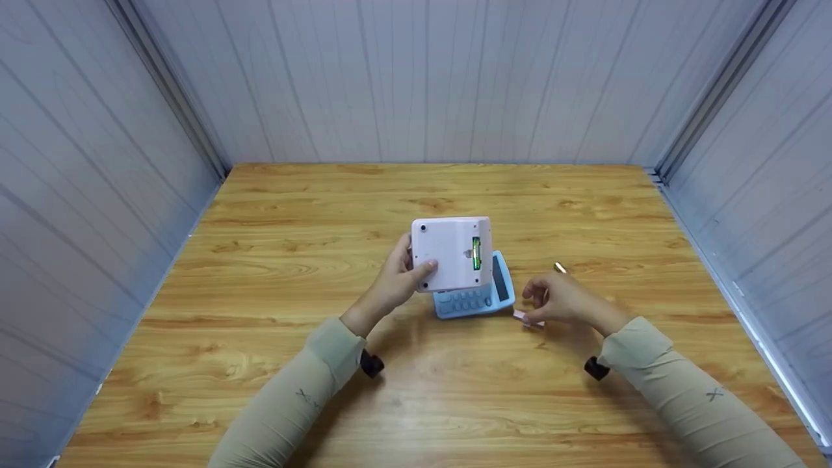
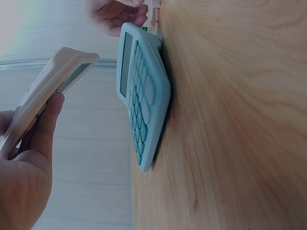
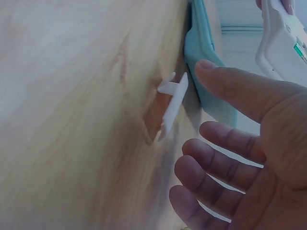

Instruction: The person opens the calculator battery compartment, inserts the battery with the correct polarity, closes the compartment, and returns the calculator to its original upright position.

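One grip, your left (image 1: 394,276), pinches the boxy white plastic calculator (image 1: 447,255); your spread right grip (image 1: 561,299) should take the tabbed white plastic cover (image 3: 175,102) edgewise.

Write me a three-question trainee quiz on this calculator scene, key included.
1. Which hand holds the pale calculator?
2. True or false: the blue calculator lies keys-up on the table.
3. Which of these lies by the right hand? A) a pen; B) a small pale cover; C) a cup.

Key: 1. The left hand. 2. True. 3. B.
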Demonstrator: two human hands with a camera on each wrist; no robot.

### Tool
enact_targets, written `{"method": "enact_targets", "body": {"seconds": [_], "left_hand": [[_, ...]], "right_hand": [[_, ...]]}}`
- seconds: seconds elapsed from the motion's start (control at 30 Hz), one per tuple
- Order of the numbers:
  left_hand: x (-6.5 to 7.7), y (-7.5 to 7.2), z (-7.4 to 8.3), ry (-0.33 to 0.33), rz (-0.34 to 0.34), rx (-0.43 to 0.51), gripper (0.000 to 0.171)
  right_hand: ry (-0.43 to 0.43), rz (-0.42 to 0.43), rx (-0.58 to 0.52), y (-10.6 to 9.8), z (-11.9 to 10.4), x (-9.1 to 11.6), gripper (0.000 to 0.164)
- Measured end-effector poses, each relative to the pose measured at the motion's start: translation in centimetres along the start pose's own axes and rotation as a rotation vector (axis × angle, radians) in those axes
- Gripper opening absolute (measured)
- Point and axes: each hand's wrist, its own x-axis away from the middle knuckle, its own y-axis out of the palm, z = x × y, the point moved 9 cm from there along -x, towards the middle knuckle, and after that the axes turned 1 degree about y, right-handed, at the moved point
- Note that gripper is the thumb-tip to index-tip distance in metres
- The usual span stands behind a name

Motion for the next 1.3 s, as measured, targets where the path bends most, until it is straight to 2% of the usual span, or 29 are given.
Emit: {"method": "enact_targets", "body": {"seconds": [0.5, 1.0, 1.3], "left_hand": [[0.1, -0.1, 0.0, -0.010, -0.001, 0.006, 0.061], [0.0, -0.1, -0.3, -0.005, 0.005, 0.011, 0.058], [0.0, 0.0, -0.1, 0.001, 0.007, 0.016, 0.060]], "right_hand": [[0.008, -0.039, 0.043, 0.9, 0.2, -0.1, 0.033], [-0.038, -0.023, 0.046, 1.2, -0.3, 0.1, 0.022], [0.022, -0.021, 0.078, 0.7, 0.0, -0.1, 0.019]]}}
